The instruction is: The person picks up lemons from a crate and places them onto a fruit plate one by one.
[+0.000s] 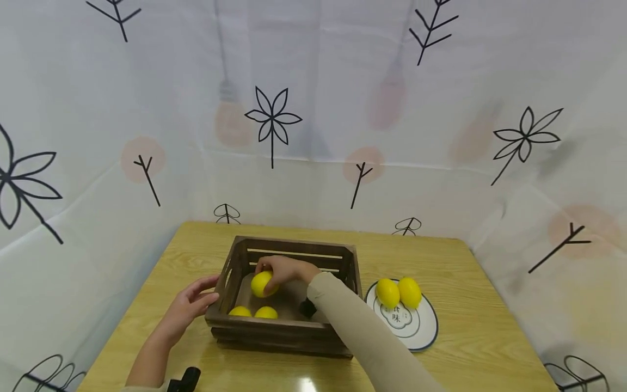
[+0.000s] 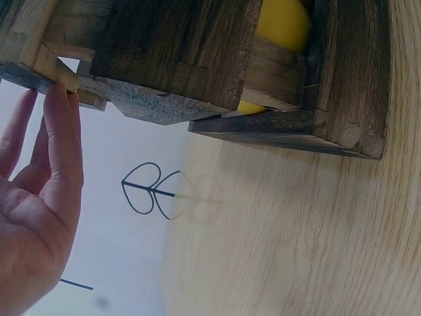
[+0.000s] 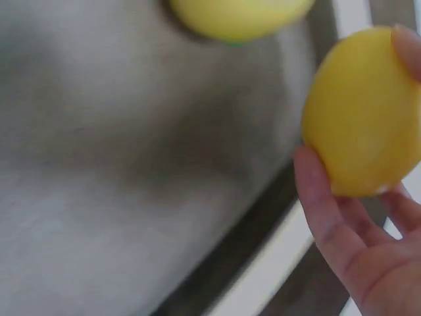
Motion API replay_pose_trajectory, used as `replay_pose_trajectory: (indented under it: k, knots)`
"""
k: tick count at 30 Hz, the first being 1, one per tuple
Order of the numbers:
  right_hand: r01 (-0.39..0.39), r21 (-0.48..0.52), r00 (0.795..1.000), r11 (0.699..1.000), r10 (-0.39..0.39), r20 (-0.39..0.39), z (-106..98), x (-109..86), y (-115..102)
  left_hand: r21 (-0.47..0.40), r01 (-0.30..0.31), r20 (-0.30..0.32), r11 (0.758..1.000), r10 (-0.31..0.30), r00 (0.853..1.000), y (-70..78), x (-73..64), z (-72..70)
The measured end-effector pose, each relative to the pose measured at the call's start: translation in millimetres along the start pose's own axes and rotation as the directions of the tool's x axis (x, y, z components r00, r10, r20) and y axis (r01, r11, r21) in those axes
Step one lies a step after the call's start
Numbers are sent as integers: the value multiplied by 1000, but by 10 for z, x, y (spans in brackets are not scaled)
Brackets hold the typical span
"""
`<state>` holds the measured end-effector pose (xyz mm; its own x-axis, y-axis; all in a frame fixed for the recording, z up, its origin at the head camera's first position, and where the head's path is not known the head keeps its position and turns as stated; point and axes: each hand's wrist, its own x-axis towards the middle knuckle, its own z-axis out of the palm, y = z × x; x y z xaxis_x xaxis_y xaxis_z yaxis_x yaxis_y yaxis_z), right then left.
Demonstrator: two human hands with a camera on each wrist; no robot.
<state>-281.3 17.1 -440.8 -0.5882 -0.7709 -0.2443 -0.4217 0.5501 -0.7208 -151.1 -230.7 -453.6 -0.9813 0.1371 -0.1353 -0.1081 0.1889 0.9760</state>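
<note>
My right hand [image 1: 286,270] reaches into a dark wooden slatted crate [image 1: 279,330] and holds a lemon [image 1: 261,284] between thumb and fingers. In the right wrist view that lemon [image 3: 362,115] is held above the crate's grey floor [image 3: 131,171]. Two other lemons lie along the crate's near side, one lemon [image 1: 240,311] left of the other lemon [image 1: 266,312]. My left hand [image 1: 183,309] is at the crate's left end, its fairly straight fingertips touching the wood, as the left wrist view also shows.
Right of the crate, a white plate [image 1: 425,332] with a dark rim and printed characters bears two lemons, a left one [image 1: 387,294] and a right one [image 1: 410,292]. Everything stands on a light wooden table [image 1: 470,348]. A patterned white cloth [image 1: 313,185] hangs behind and at both sides.
</note>
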Motion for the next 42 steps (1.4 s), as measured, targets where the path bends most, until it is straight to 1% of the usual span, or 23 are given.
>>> replay_pose_trajectory:
  k: [5, 8, 12, 16, 19, 21, 23, 24, 26, 30, 32, 34, 38, 41, 42]
  knots:
    - [-1, 144, 997, 990, 12, -75, -85, -20, -92, 1, 4, -1, 1000, -4, 1000, 8, -6, 6]
    - [21, 207, 993, 978, 4, -117, -127, -54, -168, 8, 3, -11, 1000, -3, 1000, 8, -15, 5]
    - [73, 259, 983, 963, -26, -179, -169, -113, -261, 16, 2, -19, 1000, -1, 1000, 10, -24, 5]
    - [128, 327, 972, 936, -54, -227, -196, -166, -328, 17, 8, -21, 1000, -7, 1000, 22, -18, 7]
    - [162, 391, 962, 906, -56, -269, -203, -215, -402, 15, 17, -20, 1000, -17, 1000, 39, -21, 7]
    - [184, 427, 950, 885, -48, -309, -206, -245, -451, 11, 23, -19, 1000, -22, 1000, 52, -26, 8]
    - [202, 447, 932, 871, -31, -362, -207, -279, -500, 10, 25, -16, 1000, -25, 1000, 60, -34, 10]
    - [205, 448, 921, 870, -16, -390, -207, -296, -519, 5, 29, -18, 1000, -29, 999, 62, -35, 11]
    - [216, 458, 893, 862, 15, -449, -207, -335, -552, 4, 29, -16, 1000, -29, 999, 62, -41, 14]
    - [220, 471, 823, 854, 97, -559, -212, -427, -612, -2, 26, -12, 1000, -26, 1000, 52, -37, 15]
    - [227, 483, 789, 846, 131, -600, -219, -478, -633, -3, 25, -10, 1000, -25, 1000, 47, -34, 13]
    - [233, 488, 760, 841, 156, -631, -228, -528, -645, 1, 24, -11, 1000, -24, 1000, 44, -35, 11]
    - [267, 505, 723, 821, 176, -668, -250, -639, -654, 2, 29, -22, 1000, -29, 999, 40, -43, 6]
    - [284, 506, 693, 814, 190, -695, -272, -732, -633, 2, 29, -23, 1000, -29, 999, 43, -42, 9]
    - [285, 499, 682, 818, 193, -705, -280, -766, -621, 3, 28, -23, 1000, -28, 999, 45, -40, 12]
